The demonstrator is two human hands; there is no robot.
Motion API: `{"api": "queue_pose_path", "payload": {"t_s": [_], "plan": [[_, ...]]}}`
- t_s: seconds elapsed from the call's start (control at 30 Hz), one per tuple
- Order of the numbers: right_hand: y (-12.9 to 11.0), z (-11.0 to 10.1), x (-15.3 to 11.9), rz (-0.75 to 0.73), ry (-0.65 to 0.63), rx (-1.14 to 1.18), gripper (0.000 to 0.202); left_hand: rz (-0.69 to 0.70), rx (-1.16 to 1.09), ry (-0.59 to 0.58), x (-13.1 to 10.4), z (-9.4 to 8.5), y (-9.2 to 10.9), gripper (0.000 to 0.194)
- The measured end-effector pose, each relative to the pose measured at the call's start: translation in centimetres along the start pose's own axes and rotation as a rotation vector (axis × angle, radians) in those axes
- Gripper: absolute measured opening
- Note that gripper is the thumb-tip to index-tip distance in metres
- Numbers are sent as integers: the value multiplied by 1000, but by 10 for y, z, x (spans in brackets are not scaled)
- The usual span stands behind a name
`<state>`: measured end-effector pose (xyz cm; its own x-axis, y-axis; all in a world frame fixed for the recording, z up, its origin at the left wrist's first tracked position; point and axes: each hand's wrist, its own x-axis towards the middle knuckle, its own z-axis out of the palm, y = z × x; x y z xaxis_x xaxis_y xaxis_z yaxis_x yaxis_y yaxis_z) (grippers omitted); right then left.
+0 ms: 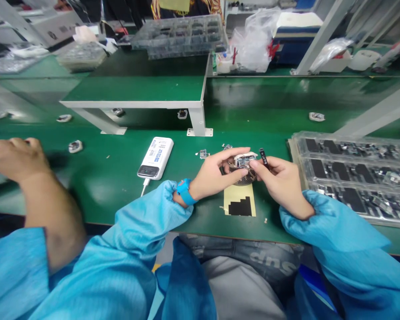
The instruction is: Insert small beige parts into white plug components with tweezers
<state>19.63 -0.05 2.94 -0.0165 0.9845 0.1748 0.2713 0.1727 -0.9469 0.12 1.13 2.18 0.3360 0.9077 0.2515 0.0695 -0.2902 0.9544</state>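
Left hand [216, 172], right hand [284, 181] half-curled around white-rimmed device [242, 160]

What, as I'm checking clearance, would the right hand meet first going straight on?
Likely the white-cased circuit assembly in the left hand, which the right hand seems to touch; depth is unclear.

The green bench [103, 178] carries a power bank [158, 155] (cable [146, 182] attached), yellow paper [236, 192] and a white-framed shelf [136, 87].

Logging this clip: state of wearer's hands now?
Left hand: closed, holding a white-edged device.
Right hand: closed, holding a black strip, thumb at the device.
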Motion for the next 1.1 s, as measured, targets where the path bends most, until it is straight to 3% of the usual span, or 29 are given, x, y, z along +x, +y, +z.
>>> {"api": "queue_pose_path", "payload": {"t_s": [0.23, 0.37, 0.53, 0.83, 1.0, 1.1], "plan": [[4, 0, 2, 13, -37, 10, 37, 121, 170, 67, 0, 1, -6, 46], [8, 2, 2, -55, 74, 13, 30, 205, 196, 83, -1, 1, -7, 47], [10, 5, 1, -129, 39, 54, 34, 75, 24, 79, -2, 4, -5, 49], [12, 5, 2, -86, -20, 125, 33, -56, -191, 44, -4, 11, -6, 51], [5, -4, -1, -240, 92, -38, 30, -142, -354, 22, 1, 7, -6, 57], [2, -15, -2, -419, 58, -243, 20, -173, -387, -3, 3, 4, -4, 56]]}}
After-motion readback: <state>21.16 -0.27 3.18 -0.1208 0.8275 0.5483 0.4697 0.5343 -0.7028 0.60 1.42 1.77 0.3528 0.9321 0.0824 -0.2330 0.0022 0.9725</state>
